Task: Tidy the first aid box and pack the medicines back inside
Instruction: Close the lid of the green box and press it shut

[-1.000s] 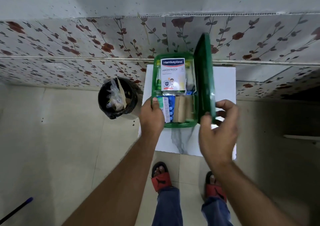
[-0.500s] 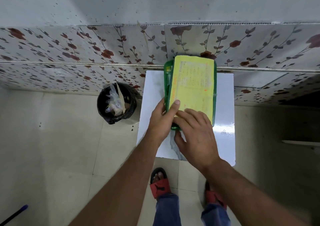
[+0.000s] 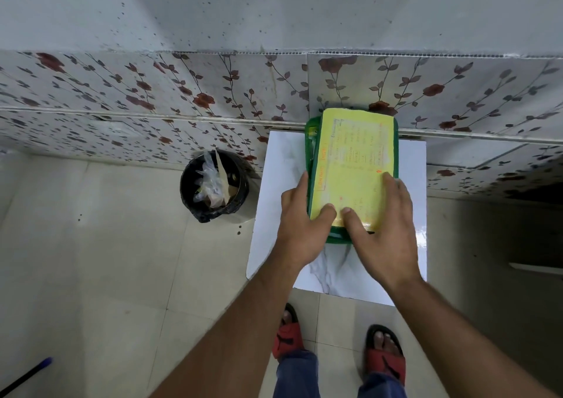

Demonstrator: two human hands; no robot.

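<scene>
The green first aid box lies on a white marble-patterned table, its lid down and a yellow printed label covering the top. My left hand clasps the box's near left corner, thumb on the label. My right hand rests flat on the lid's near right part, fingers spread along its edge. The medicines inside are hidden by the lid.
A black waste bin with plastic and paper scraps stands on the floor left of the table. A floral tiled wall runs behind. My feet in red sandals are below the table edge. A blue-tipped stick lies at bottom left.
One second ago the lid stood upright, showing plasters and bandage rolls. My right hand swung it down over the box. Now both hands sit on the lidded box, the right further right.
</scene>
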